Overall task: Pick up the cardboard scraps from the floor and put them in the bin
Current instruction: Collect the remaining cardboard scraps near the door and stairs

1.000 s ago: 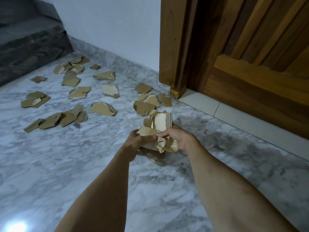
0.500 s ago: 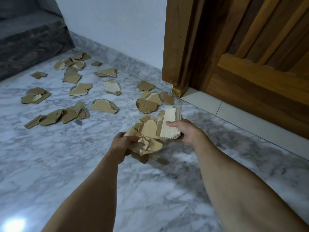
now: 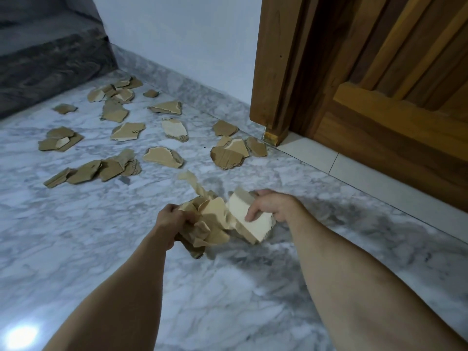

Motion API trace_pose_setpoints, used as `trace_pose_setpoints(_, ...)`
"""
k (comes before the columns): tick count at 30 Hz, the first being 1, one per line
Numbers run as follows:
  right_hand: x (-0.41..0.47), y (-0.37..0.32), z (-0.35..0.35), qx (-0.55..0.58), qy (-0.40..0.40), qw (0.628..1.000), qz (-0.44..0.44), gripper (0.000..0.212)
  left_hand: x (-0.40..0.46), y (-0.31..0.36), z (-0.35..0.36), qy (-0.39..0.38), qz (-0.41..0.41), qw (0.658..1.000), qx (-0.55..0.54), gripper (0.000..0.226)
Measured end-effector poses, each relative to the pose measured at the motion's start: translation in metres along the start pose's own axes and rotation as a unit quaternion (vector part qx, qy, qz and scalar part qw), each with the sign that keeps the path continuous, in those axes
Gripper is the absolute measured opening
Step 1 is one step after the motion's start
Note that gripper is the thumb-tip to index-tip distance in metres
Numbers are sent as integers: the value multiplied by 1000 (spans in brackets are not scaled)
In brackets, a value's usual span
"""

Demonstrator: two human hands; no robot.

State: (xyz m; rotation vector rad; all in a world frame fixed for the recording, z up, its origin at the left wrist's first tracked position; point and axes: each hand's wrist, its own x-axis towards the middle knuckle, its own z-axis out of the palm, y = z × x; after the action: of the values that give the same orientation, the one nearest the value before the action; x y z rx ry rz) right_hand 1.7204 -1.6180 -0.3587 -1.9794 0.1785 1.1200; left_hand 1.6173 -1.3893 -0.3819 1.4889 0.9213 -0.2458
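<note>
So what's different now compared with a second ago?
The two hands have drawn apart: the right hand has pulled a pale thick scrap out to the right, while the left hand keeps gripping the crumpled bundle. The scattered scraps on the marble floor lie as before.

Cardboard scraps: one gathered bundle held above the floor, the rest scattered flat.

Bundle of scraps (image 3: pixel 215 221): crumpled tan and pale torn pieces bunched together and tilted, a thick pale slab (image 3: pixel 250 221) on its right side, a thin strip (image 3: pixel 192 183) trailing upward from it. Loose scraps (image 3: pixel 162 157) lay flat on the marble floor beyond, singly and in small overlapping clusters; one piece (image 3: pixel 128 131) bore dark printed letters.
</note>
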Motion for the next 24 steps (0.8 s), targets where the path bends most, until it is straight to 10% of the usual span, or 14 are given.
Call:
trace_pose_setpoints(11, 2, 7, 61, -376, 107, 919, -45, 66, 5, 7, -9, 35, 27, 995, 85, 49)
trace_pose_setpoints(24, 16, -68, 26, -161, 181, 968, -72, 52, 47, 54, -27, 30, 43, 995, 84, 41)
